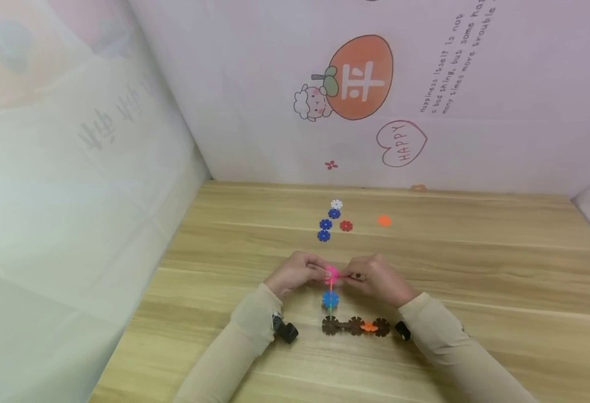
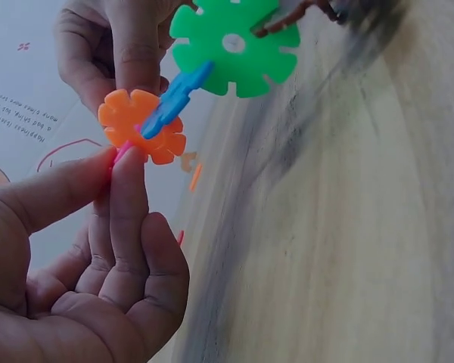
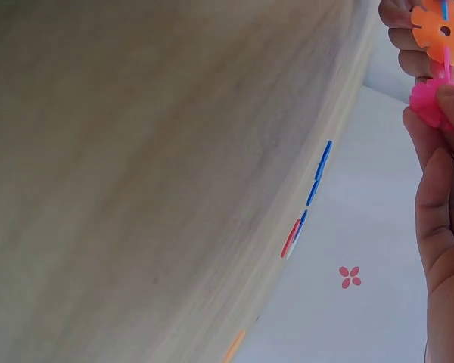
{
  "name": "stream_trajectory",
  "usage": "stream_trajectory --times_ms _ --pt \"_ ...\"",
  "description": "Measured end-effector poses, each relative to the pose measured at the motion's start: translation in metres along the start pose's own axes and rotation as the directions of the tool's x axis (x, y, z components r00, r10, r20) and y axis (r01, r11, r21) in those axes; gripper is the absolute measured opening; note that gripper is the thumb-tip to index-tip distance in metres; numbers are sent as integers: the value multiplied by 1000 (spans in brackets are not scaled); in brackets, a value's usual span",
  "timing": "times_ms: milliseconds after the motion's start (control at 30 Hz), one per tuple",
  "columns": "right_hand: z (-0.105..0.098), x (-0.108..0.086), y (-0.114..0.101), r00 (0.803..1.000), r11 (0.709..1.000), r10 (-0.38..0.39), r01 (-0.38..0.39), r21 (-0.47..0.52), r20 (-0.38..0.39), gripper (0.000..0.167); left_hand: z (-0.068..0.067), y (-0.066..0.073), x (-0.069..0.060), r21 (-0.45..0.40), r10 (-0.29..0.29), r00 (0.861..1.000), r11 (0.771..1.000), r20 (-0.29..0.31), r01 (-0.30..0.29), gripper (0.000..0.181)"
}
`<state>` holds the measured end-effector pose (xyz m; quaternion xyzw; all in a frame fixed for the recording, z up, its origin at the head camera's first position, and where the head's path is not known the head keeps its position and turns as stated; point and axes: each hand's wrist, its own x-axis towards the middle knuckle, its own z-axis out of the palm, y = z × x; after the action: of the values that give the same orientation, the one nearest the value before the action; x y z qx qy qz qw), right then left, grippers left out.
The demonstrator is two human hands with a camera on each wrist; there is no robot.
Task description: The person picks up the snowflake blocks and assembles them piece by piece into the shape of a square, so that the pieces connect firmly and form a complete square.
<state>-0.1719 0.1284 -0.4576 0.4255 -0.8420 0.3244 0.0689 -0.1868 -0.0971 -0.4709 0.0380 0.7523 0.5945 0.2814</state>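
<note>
My left hand (image 1: 297,272) pinches a pink notched plastic disc (image 2: 122,153) between thumb and fingers. Opposite it, my right hand (image 1: 378,279) holds a pink disc (image 3: 430,103) by thumb and fingertips; the fingers partly hide it. An orange disc (image 2: 141,125) slots into the piece at the left fingertips. From there the joined chain runs through a light blue disc (image 1: 330,300) and a green disc (image 2: 234,45) down to a brown disc (image 1: 330,326). Along the near side, more brown discs (image 1: 382,327) link up with an orange one (image 1: 369,326).
Beyond the hands lie loose discs: several dark blue (image 1: 323,235), a white one (image 1: 336,204), a red one (image 1: 346,226) and an orange one (image 1: 384,221). A printed cloth (image 1: 275,151) rises behind the wooden tabletop (image 1: 476,246), and another curtain hangs at left.
</note>
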Motion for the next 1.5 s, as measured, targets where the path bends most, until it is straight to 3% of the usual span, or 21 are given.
stream_trajectory --times_ms 167,333,533,767,867,1067,1233,1500 --pt "4 0 2 999 999 38 -38 8 11 20 -3 -4 -1 6 0 1000 1000 8 0 22" --pt "2 -4 11 980 982 170 -177 67 100 25 -5 -5 0 -9 4 1000 1000 1 -4 22" --pt "-6 -11 34 913 915 392 -400 55 115 30 -7 -2 -2 -56 -17 1000 998 -19 16 25" --pt "-25 -16 63 811 810 575 -583 65 107 40 -10 -2 -1 -85 -31 999 996 -10 30 26" --pt "-32 -15 72 784 784 616 -620 36 78 40 -10 -2 -1 -91 -30 1000 995 0 29 25" --pt "-40 -14 88 762 762 648 -648 22 -2 45 -10 -2 -4 -72 -29 1000 997 -9 28 25" --pt "-47 -12 99 727 727 687 -687 24 -13 53 -9 -1 -4 -82 -23 1000 996 -8 22 24" --pt "-55 0 113 717 717 697 -697 -12 -23 55 -7 2 -4 -101 -19 999 995 -33 16 23"
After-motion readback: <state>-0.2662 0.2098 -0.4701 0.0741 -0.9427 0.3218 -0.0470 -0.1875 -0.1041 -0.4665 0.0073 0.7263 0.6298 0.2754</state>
